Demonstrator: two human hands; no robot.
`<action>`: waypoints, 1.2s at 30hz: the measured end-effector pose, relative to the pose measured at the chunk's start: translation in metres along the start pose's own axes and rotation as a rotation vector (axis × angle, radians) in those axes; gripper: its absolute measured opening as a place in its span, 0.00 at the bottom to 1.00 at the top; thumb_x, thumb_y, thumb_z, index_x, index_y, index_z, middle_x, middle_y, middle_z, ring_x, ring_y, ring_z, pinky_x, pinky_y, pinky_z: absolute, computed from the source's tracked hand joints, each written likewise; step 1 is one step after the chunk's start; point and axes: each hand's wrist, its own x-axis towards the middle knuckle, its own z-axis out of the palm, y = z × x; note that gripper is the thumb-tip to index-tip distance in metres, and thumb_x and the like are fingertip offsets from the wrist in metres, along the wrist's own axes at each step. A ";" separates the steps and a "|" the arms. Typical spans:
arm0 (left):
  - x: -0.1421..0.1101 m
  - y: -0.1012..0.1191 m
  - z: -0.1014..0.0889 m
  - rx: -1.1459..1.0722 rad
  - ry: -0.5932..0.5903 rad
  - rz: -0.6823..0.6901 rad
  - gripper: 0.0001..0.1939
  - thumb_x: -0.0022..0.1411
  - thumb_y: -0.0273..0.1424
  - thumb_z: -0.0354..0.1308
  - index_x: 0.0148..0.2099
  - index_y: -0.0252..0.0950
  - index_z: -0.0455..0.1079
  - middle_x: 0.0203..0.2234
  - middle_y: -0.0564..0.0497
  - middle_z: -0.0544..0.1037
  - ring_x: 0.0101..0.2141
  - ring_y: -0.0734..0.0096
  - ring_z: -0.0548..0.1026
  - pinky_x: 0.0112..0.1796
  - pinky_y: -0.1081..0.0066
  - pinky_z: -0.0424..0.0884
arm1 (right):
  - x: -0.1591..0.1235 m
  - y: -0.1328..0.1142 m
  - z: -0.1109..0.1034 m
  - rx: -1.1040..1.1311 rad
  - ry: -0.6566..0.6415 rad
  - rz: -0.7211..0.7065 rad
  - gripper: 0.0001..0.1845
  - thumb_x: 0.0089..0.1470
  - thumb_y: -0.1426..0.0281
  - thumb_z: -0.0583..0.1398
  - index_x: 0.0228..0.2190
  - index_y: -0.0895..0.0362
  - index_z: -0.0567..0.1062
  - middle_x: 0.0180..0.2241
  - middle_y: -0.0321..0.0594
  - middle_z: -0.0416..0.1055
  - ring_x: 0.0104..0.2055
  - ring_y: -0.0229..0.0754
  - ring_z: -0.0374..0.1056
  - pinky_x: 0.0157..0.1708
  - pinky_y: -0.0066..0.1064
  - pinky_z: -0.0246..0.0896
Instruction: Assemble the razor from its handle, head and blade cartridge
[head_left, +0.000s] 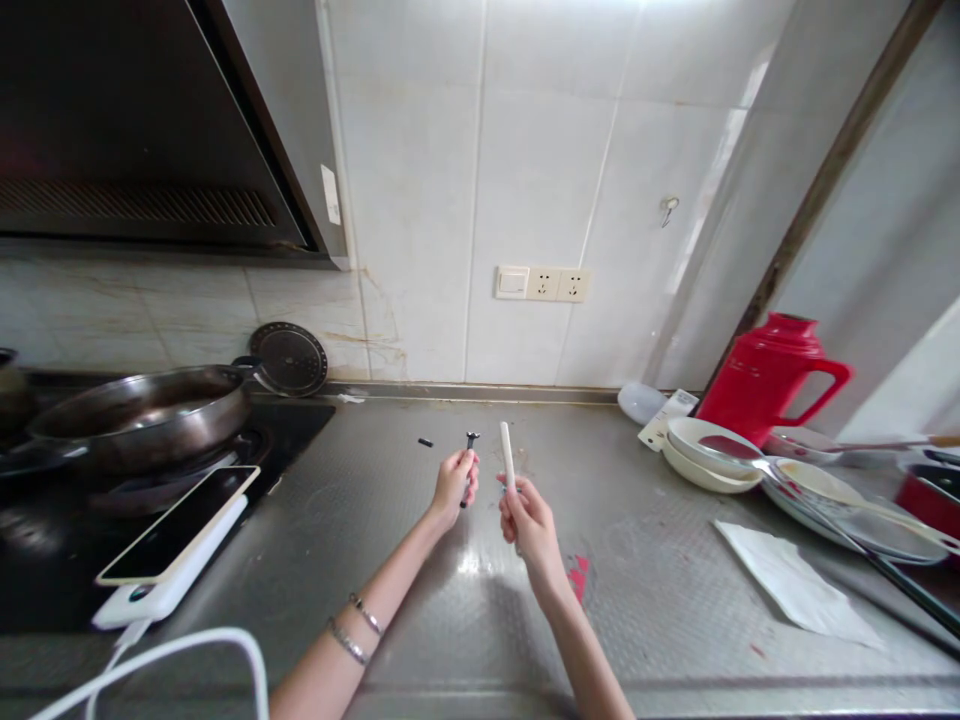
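My left hand is closed around the dark handle of a small T-headed tool, which looks like a razor or a peeler. Its head points up and away from me. In my right hand, the fingers are wrapped round a pale, slim stick that stands up toward the wall; its kind I cannot make out. The two hands are apart, the tool and the stick side by side above the counter. A short black piece lies on the metal counter, left of the tool.
At left, a pan sits on the black stove, with a phone on a white power bank at its edge. At right are stacked bowls, a red thermos and a white paper sheet.
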 end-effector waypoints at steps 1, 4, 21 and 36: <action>0.000 0.000 0.000 0.007 0.012 -0.024 0.17 0.52 0.46 0.55 0.30 0.36 0.60 0.15 0.60 0.60 0.11 0.84 0.55 0.12 0.80 0.47 | 0.010 -0.004 -0.007 -0.091 0.010 -0.076 0.24 0.47 0.49 0.56 0.37 0.56 0.69 0.16 0.26 0.52 0.14 0.29 0.45 0.13 0.22 0.41; -0.001 0.000 0.001 -0.020 0.010 -0.085 0.17 0.52 0.45 0.56 0.31 0.36 0.60 0.14 0.60 0.63 0.10 0.84 0.56 0.11 0.80 0.45 | 0.043 -0.019 -0.031 -0.463 0.019 -0.261 0.22 0.48 0.52 0.54 0.30 0.58 0.73 0.18 0.32 0.60 0.20 0.34 0.57 0.22 0.26 0.51; -0.006 0.000 0.009 -0.188 0.174 -0.350 0.12 0.56 0.38 0.54 0.29 0.34 0.61 0.12 0.64 0.54 0.09 0.88 0.47 0.11 0.79 0.39 | 0.111 -0.018 -0.053 -1.269 -0.067 -0.215 0.31 0.48 0.43 0.49 0.21 0.52 0.79 0.16 0.38 0.70 0.26 0.42 0.67 0.32 0.30 0.50; -0.011 -0.001 0.014 -0.164 0.213 -0.273 0.12 0.54 0.39 0.55 0.30 0.34 0.61 0.10 0.64 0.54 0.08 0.87 0.47 0.11 0.80 0.40 | 0.114 -0.015 -0.066 -1.208 -0.090 -0.244 0.31 0.49 0.45 0.49 0.20 0.54 0.79 0.14 0.36 0.68 0.23 0.38 0.64 0.28 0.26 0.47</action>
